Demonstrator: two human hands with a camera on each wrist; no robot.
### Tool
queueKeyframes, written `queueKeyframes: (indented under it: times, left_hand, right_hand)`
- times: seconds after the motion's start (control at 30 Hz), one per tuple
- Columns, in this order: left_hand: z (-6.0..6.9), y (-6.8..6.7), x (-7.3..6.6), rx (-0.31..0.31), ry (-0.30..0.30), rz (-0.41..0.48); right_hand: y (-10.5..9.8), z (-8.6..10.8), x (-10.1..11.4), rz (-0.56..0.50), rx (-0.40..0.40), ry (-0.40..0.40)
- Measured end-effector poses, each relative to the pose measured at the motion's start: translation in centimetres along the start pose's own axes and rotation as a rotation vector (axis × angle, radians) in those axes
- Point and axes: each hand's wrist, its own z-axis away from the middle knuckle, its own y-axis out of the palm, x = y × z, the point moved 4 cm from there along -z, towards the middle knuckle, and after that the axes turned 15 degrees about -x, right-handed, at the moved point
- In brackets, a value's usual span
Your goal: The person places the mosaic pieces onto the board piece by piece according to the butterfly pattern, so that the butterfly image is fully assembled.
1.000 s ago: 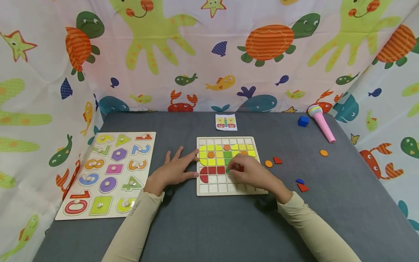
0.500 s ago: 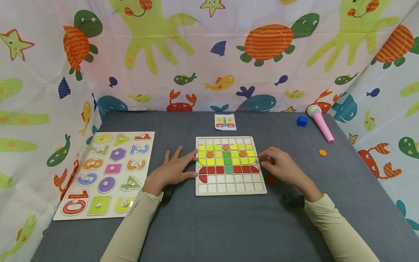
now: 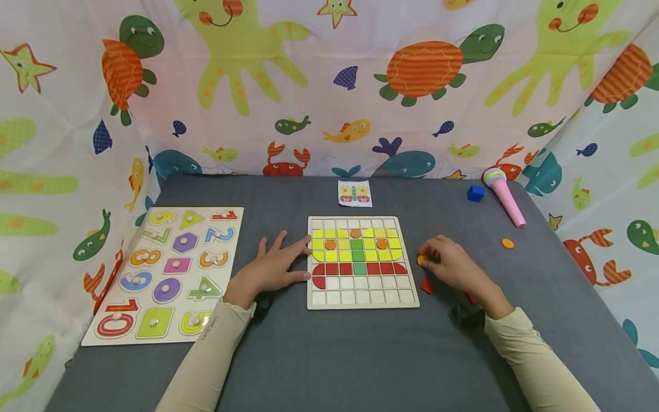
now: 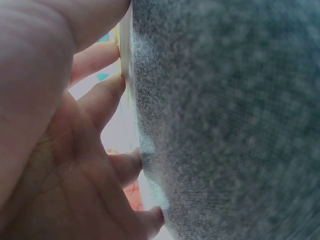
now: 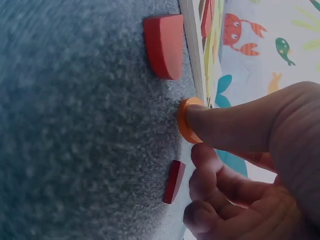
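A wooden grid board [image 3: 363,304] lies mid-table, bearing yellow, green, red and orange pieces. My left hand [image 3: 273,265] spreads beside its left edge; in the left wrist view the fingertips [image 4: 114,90] touch the board's side. Right of the board, my right hand [image 3: 453,265] pinches an orange disc [image 3: 422,260] at the table surface. The right wrist view shows my thumb laid over this orange disc [image 5: 185,120], fingers curled below. A red quarter-round piece [image 5: 165,47] and a smaller dark red piece [image 5: 174,182] lie to either side of the disc.
A number-and-shape puzzle board [image 3: 170,274] is at the left. Behind the grid board stands a small picture card [image 3: 354,194] with a butterfly-like pattern. Farther right are a blue cube [image 3: 476,193], a pink toy microphone [image 3: 507,200] and another orange disc [image 3: 507,244].
My right hand has moved off the board to the right and taken hold of the orange disc. More red pieces show in the board's red row. The left hand stays put.
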Motion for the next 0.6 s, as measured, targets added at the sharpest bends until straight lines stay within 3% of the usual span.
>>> queueKeyframes:
  times: [0.27, 0.6]
  left_hand:
    - [0.4, -0.2, 0.2, 0.006, -0.02, 0.0]
    - [0.2, -0.2, -0.2, 0.005, -0.001, 0.002]
  right_hand:
    - [0.5, -0.7, 1.1, -0.084, -0.007, 0.038]
    - [2.6, -1.7, 5.6, -0.247, 0.03, 0.042]
